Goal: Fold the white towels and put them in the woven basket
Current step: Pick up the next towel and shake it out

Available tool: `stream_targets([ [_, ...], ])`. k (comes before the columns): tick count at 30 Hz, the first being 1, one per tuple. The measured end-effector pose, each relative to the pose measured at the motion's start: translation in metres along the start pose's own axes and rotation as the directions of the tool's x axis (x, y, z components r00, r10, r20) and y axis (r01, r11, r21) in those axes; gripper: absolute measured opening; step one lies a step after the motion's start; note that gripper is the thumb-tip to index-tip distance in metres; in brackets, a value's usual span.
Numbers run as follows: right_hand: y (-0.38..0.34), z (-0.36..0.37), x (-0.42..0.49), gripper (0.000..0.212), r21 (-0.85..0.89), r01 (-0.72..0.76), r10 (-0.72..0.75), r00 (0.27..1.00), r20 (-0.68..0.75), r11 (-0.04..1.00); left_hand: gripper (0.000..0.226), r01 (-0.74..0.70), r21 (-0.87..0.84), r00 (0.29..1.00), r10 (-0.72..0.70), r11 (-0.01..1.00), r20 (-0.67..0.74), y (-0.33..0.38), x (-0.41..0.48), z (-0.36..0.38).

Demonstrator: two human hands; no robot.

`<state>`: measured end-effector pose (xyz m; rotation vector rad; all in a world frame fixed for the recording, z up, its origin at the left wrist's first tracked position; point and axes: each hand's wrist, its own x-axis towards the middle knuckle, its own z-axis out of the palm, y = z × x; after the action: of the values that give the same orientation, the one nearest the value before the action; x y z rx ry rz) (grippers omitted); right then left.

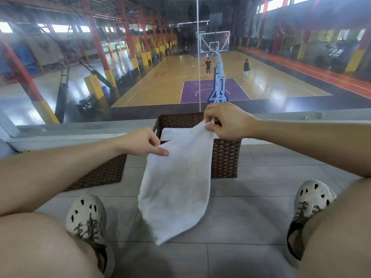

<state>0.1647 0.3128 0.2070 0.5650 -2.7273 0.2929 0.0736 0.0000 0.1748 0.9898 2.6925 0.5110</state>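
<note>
White towel [176, 187] is up in the air in front of me, held by its top edge and hanging between my knees, in front of the woven basket [224, 157]. My left hand [140, 141] pinches the near top corner, thumb under, index finger laid straight along the edge, other fingers curled in. My right hand [226, 121] pinches the far top corner between thumb and curled fingers, higher up and right over the basket rim. So the top edge slopes up to the right.

The towel is a long narrow strip, soft nap, faint greyish mottling mid-panel. It sags in a slight curve, sides rolling inward, and the bottom end tapers to a rough point. Can't tell if that tip touches the tiled floor [261, 217].

The basket is dark brown and square, standing on the floor by the glass wall, with a flat white folded towel [172, 133] already inside. A dark woven mat [102, 173] lies flat on the floor left of it. My shoes: left [86, 215], right [313, 197], either side of the towel.
</note>
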Motion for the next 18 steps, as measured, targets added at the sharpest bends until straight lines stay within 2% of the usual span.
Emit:
stream_targets([
  [2,0.005,0.0,-0.001,0.007,0.035,-0.053,0.054,0.998,-0.033,0.998,0.039,0.026,-0.127,0.999,-0.021,0.992,0.045,0.003,-0.005,-0.003],
  [4,0.007,0.002,-0.001,0.007,0.069,-0.069,0.073,0.996,-0.057,0.995,0.016,0.009,-0.105,0.992,0.004,0.994,0.127,0.011,-0.01,0.002],
  [6,0.004,0.004,0.001,0.007,0.074,-0.055,0.059,0.997,-0.05,0.996,0.014,-0.003,-0.035,0.989,0.008,0.999,0.146,0.014,-0.01,0.009],
  [8,0.003,0.005,0.003,0.008,0.063,-0.036,0.039,0.998,-0.048,0.997,0.016,0.007,-0.031,0.996,-0.005,0.999,0.085,0.011,-0.009,0.008],
  [11,0.009,0.001,0.004,0.007,0.06,-0.055,0.06,0.995,-0.074,0.997,0.018,0.075,-0.193,0.997,-0.067,0.978,0.048,0.005,-0.011,-0.005],
  [14,0.014,0.0,0.002,0.006,0.073,-0.089,0.095,0.993,-0.076,0.993,0.015,0.061,-0.253,0.985,-0.016,0.965,0.175,0.02,-0.017,-0.005],
  [18,0.01,0.001,0.001,0.007,0.077,-0.063,0.069,0.995,-0.075,0.995,0.01,0.027,-0.132,0.939,0.02,0.991,0.344,0.034,-0.016,0.006],
])
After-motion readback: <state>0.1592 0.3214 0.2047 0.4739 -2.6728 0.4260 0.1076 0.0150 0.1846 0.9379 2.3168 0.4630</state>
